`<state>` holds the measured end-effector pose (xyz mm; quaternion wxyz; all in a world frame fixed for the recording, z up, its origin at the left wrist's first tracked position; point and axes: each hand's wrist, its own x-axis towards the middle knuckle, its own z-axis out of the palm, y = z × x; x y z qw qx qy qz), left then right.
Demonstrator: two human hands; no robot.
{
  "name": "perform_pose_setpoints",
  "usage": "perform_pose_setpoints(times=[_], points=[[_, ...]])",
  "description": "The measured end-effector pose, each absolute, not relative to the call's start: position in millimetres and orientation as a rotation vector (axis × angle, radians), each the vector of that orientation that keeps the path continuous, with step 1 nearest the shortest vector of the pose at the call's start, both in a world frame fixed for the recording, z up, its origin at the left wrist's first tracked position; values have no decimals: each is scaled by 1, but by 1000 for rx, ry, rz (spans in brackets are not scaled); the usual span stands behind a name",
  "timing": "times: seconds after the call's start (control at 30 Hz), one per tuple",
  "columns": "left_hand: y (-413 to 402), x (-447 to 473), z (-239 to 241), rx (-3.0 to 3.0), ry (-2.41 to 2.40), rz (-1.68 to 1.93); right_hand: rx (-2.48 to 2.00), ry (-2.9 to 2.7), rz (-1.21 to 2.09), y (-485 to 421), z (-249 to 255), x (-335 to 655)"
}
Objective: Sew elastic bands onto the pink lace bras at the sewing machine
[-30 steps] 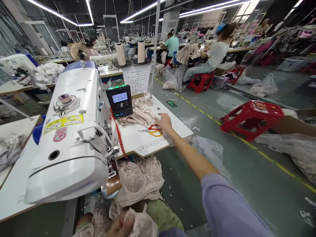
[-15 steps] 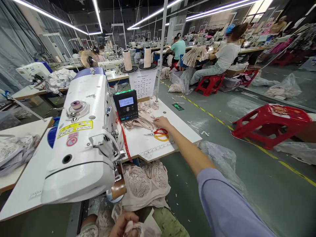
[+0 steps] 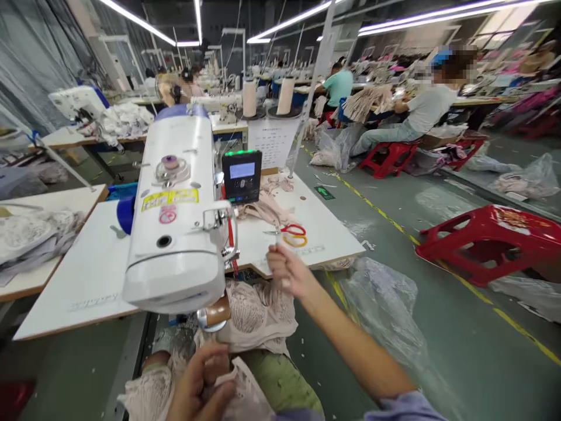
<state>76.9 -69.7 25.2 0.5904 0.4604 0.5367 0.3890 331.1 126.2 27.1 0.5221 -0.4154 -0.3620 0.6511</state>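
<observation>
Two hands [image 3: 287,273] show, one near one pair of scissors [image 3: 293,230].

Cannot read the sheet [image 3: 274,143] behind the sewing machine [image 3: 184,155] or the screen [image 3: 242,170] beside it. Cannot discern any grip in the blurred right hand [image 3: 290,272], right of it. Lose part of the left hand [image 3: 199,377], below the machine, past the bottom edge.

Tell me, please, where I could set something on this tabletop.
Bare patches on the white tabletop: between the red-and-yellow-handled scissors and the right edge, and left of the white sewing machine. Crowded: beside the black control panel, where beige fabric straps lie close to the scissors.
</observation>
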Motion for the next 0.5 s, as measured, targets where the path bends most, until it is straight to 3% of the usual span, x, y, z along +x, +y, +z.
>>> perform_pose_setpoints(times=[0.13, 0.33, 0.5], points=[[-59, 82, 47, 1228, 1169, 825, -522, -376, 2085, 26, 8, 258], [-49, 81, 44, 1306, 1455, 645, -479, -169, 1994, -15, 5, 225], [-52, 79, 27, 1360, 1301, 474, -442, -92, 1993, -17, 6, 222]])
